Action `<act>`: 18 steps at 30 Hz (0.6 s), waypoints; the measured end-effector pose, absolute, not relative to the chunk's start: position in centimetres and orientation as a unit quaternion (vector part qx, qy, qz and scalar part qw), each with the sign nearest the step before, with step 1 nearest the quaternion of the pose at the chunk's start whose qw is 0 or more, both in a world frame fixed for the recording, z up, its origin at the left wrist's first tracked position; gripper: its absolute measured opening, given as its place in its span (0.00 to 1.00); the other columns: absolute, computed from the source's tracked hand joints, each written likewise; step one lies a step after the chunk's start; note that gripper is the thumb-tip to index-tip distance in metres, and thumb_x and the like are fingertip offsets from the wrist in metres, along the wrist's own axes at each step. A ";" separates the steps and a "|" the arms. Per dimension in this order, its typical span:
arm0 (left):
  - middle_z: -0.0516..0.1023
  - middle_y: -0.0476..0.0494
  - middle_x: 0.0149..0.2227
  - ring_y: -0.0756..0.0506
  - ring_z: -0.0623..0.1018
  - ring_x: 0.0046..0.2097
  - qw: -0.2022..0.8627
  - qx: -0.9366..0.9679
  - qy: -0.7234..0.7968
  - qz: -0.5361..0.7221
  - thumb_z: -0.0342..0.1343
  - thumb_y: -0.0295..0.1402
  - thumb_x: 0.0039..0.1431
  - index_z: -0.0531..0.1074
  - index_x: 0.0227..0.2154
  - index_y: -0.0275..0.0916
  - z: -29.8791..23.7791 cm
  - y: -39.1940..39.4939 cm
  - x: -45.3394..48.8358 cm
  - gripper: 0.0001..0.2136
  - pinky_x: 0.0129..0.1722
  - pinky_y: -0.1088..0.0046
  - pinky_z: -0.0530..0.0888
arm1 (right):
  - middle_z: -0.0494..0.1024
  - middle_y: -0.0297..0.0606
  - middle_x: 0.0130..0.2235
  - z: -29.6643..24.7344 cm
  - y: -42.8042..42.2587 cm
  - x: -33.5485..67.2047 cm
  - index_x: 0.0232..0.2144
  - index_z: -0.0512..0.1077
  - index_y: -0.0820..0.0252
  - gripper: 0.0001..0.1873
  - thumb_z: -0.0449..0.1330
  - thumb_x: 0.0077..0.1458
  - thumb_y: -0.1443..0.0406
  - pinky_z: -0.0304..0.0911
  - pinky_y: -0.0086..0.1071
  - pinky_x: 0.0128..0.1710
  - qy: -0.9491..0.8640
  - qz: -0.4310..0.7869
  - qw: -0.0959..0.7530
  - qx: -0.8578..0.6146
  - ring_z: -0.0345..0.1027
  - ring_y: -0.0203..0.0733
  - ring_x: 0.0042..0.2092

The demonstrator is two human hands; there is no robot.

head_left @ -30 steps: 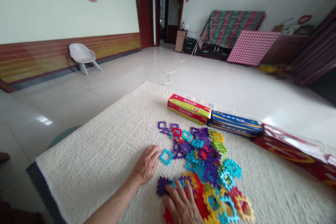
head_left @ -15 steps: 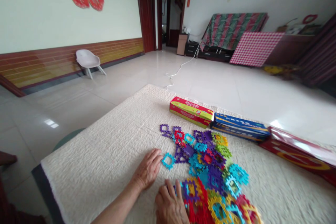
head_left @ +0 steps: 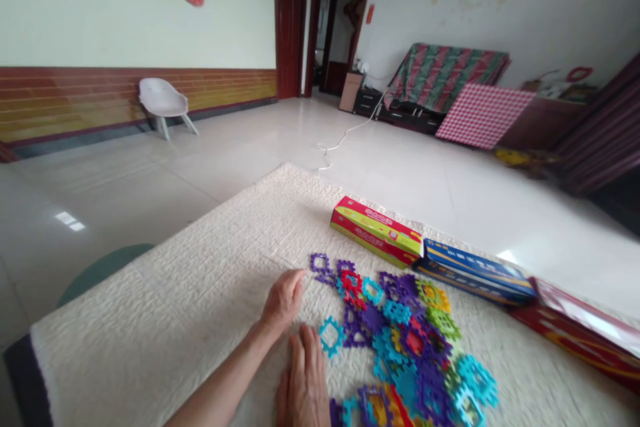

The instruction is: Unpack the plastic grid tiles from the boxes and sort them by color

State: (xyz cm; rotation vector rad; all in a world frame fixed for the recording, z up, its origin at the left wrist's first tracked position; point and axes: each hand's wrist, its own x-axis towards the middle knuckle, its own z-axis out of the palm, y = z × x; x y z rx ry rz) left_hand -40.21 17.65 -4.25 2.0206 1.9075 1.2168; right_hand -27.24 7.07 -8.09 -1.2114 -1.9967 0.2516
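My left hand (head_left: pixel 283 298) hovers at or rests on the cream cloth, fingers curled in, just left of a purple frame-shaped toy piece (head_left: pixel 326 276). Whether anything is inside those curled fingers is hidden. Below it, my right hand (head_left: pixel 304 377) lies with fingers stretched out and close together, beside a cyan square frame piece (head_left: pixel 331 323) with notched edges. To the right spreads a heap of interlocking plastic pieces, among them a red piece (head_left: pixel 351 285), a green piece (head_left: pixel 443 324) and a cyan piece (head_left: pixel 477 379).
Along the far side of the cream cloth (head_left: pixel 200 273) stand a red and yellow-green box (head_left: pixel 375 230), a blue box (head_left: pixel 477 272) and a dark red box (head_left: pixel 585 323). A rounded green seat (head_left: pixel 107 271) shows under the left edge. A white chair (head_left: pixel 163 100) stands by the wall.
My left hand has moved up from the cyan frame toward the purple pieces, its fingers curling. My right hand has shifted left, away from the heap. The view has tilted and shifted.
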 end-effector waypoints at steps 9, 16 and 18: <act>0.73 0.41 0.54 0.41 0.69 0.58 0.088 0.713 0.601 0.350 0.50 0.26 0.59 0.71 0.50 0.42 -3.1 23.8 -38.2 0.17 0.56 0.57 0.66 | 0.72 0.44 0.49 -5.4 9.8 -26.2 0.44 0.67 0.56 0.15 0.47 0.59 0.72 0.69 0.38 0.46 -0.731 0.153 0.456 -0.484 0.69 0.43 0.51; 0.78 0.44 0.48 0.45 0.71 0.55 0.089 0.712 0.615 0.325 0.47 0.25 0.62 0.72 0.49 0.40 -2.1 23.5 -38.3 0.15 0.54 0.63 0.66 | 0.73 0.51 0.46 -1.9 21.2 -26.8 0.43 0.70 0.63 0.13 0.49 0.60 0.65 0.65 0.45 0.48 -0.677 0.029 0.510 -0.530 0.68 0.49 0.49; 0.79 0.45 0.46 0.46 0.72 0.53 0.086 0.705 0.622 0.330 0.46 0.24 0.63 0.72 0.47 0.41 -2.0 23.6 -38.3 0.14 0.52 0.65 0.67 | 0.75 0.51 0.44 -2.9 23.1 -27.1 0.40 0.71 0.63 0.13 0.49 0.60 0.64 0.64 0.47 0.48 -0.677 0.017 0.514 -0.526 0.68 0.50 0.48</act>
